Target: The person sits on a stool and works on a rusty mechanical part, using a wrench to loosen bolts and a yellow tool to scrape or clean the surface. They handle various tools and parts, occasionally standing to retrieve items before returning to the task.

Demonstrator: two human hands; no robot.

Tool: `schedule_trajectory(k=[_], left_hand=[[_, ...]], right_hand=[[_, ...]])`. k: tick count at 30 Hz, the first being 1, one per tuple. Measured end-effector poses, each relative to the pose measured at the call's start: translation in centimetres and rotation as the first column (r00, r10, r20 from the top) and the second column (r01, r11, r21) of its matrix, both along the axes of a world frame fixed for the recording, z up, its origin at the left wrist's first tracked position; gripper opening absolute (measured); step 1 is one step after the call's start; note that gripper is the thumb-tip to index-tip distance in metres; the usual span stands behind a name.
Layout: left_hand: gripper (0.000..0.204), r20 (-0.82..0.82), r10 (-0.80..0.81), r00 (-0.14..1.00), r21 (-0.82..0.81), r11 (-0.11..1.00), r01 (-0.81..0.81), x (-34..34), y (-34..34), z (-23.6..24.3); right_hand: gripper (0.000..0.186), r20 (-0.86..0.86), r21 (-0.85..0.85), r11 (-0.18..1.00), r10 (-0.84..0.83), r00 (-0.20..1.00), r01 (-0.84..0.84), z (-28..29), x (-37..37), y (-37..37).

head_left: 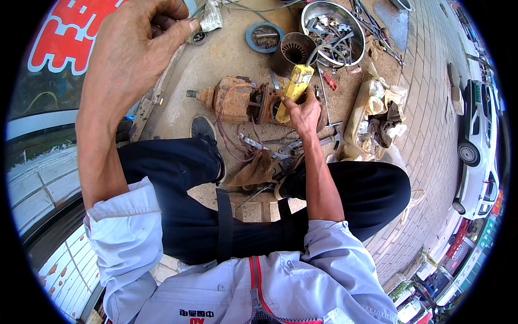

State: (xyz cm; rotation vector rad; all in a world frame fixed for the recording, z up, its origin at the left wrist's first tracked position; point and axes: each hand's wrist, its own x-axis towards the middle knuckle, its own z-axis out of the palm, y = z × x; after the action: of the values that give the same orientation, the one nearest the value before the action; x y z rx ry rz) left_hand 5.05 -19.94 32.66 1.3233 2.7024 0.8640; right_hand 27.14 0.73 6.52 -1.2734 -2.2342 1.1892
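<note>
My right hand [303, 112] is closed around a long yellow hand-held box [297, 86], tilted, with a grey cable curving from its upper end. It looks like a hoist's push-button control. Beneath it lies a rusty motor [231, 101], its shaft pointing left and a reddish rope around it. My left hand [143, 35] is raised at the upper left, fingers curled together near the picture's edge. A pale whitish cloth-like piece [211, 17] is just beyond its fingertips. Whatever those fingers may hold is hidden.
Beyond the motor stand a hollow metal cylinder [281, 60], a blue round dish [251, 38] and a metal basin [358, 46] of small parts. Tools [324, 141] lie near my feet. A box with plastic and rags [353, 125] is at right. White cars [477, 135] are parked farther off.
</note>
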Motion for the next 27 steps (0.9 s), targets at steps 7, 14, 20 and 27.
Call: schedule_trajectory(k=[7, 14, 20, 27], left_hand=[[0.032, 0.008, -0.008, 1.0, 0.012, 1.0, 0.008, -0.06, -0.08, -0.14], [0.033, -0.007, 0.004, 1.0, -0.002, 1.0, -0.004, -0.15, -0.25, -0.27], [0.033, -0.011, 0.001, 1.0, -0.005, 1.0, -0.001, -0.09, -0.19, -0.17], [0.033, -0.018, 0.005, 1.0, -0.016, 1.0, -0.006, -0.14, -0.3, -0.2]], right_hand=[[0.052, 0.01, 0.009, 1.0, 0.004, 1.0, -0.004, -0.32, 0.13, 0.12], [0.056, 0.009, -0.058, 0.998, 0.004, 1.0, -0.004, 0.05, 0.01, 0.14], [0.056, 0.009, -0.056, 0.998, 0.0, 1.0, 0.001, 0.02, 0.03, 0.16], [0.055, -0.012, -0.063, 0.998, -0.006, 1.0, 0.005, 0.5, -0.03, -0.05]])
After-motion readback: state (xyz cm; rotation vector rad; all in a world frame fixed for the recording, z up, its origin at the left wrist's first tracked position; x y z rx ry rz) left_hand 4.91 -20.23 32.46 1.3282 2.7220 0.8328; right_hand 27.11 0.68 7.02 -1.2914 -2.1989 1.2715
